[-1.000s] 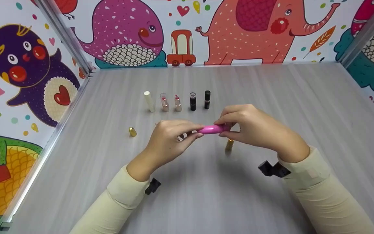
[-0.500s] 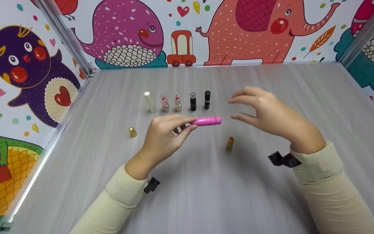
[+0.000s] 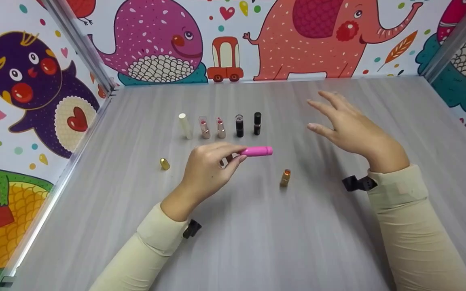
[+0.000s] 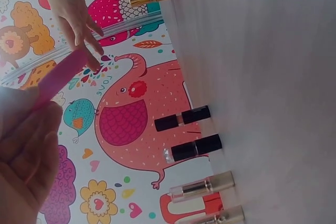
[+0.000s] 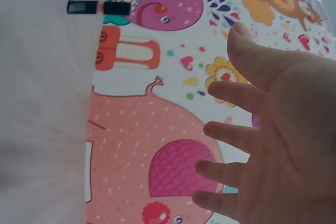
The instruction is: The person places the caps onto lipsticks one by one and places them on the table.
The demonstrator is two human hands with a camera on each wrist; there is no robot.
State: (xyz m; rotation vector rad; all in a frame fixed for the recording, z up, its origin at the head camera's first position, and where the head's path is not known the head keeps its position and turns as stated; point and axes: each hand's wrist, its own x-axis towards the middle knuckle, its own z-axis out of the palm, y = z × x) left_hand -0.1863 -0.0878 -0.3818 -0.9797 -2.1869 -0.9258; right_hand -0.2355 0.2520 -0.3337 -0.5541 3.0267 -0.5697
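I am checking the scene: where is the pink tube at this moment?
In the head view, the pink tube is held by the left hand above the table, just in front of the row of lipsticks, left of the open right hand.

Bright, even, diffuse light; shadows on the grey table (image 3: pixel 257 242) soft and faint. Head view sharp, slight motion blur on the right hand (image 3: pixel 350 125). Wrist views softer, tabletop washed out, near fingers defocused
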